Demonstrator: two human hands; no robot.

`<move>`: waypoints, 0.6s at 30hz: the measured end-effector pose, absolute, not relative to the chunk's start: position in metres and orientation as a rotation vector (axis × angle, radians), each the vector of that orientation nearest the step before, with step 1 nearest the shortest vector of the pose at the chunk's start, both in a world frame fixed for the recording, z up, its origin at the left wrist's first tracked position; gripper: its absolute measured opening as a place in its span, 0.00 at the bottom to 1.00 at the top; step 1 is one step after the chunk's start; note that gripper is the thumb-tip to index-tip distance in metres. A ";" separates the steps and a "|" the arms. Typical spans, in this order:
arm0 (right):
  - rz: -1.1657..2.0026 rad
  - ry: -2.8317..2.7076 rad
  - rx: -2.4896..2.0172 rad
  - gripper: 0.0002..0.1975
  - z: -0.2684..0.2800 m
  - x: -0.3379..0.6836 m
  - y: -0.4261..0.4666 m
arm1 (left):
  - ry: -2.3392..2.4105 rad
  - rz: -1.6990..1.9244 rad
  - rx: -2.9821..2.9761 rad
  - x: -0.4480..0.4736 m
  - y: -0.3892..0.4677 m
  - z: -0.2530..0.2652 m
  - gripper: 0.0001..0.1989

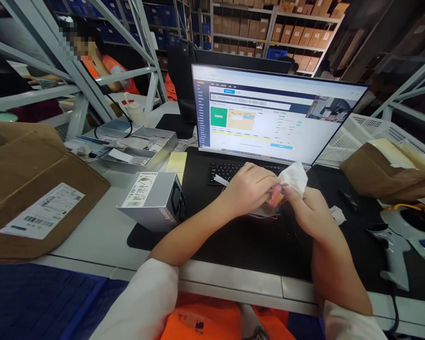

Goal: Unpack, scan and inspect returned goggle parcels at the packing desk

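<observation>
My left hand [250,186] is closed, its fingers curled around the left side of a small clear plastic bag [265,208] with something red and orange in it. Close beside it, my right hand [313,210] pinches the bag's other side between thumb and fingers. A crumpled white paper piece [294,177] sticks up between the two hands. Both hands are over the black desk mat [230,250], just in front of the keyboard [221,171]. What exactly is inside the bag is partly hidden by my fingers.
A grey product box [156,200] and an open carton [31,198] stand on the left, with metal trays [138,158] behind. The monitor [248,118] stands ahead. On the right are a barcode scanner [393,255], a tape roll [407,222], a mouse [349,199] and a cardboard box [386,172].
</observation>
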State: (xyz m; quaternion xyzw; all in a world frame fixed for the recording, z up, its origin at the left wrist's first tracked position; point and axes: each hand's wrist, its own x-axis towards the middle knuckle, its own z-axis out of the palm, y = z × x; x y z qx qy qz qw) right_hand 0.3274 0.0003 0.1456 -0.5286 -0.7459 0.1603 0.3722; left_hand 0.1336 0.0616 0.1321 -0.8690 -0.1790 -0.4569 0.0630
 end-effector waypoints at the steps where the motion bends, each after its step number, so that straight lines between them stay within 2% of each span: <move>1: 0.431 -1.931 -1.386 0.28 0.148 0.328 0.000 | -0.535 -1.331 -2.649 0.135 0.060 0.132 0.07; 4: 0.544 -1.940 -1.387 0.31 0.152 0.330 0.000 | -0.542 -1.278 -2.676 0.136 0.061 0.130 0.08; 8: 0.634 -1.900 -1.387 0.34 0.150 0.343 0.002 | -0.511 -1.430 -2.694 0.133 0.067 0.128 0.11; 11: 0.722 -1.732 -1.376 0.32 0.146 0.361 0.006 | -0.548 -1.719 -2.733 0.126 0.073 0.129 0.12; 15: 0.552 -1.198 -1.013 0.16 0.150 0.388 0.019 | -0.682 -2.266 -2.648 0.117 0.087 0.128 0.12; 16: 0.494 -1.109 -0.910 0.15 0.153 0.397 0.022 | -0.708 -2.397 -2.573 0.116 0.093 0.127 0.11; 18: 0.415 -1.097 -0.837 0.18 0.161 0.419 0.028 | -0.758 -2.610 -2.382 0.115 0.103 0.124 0.13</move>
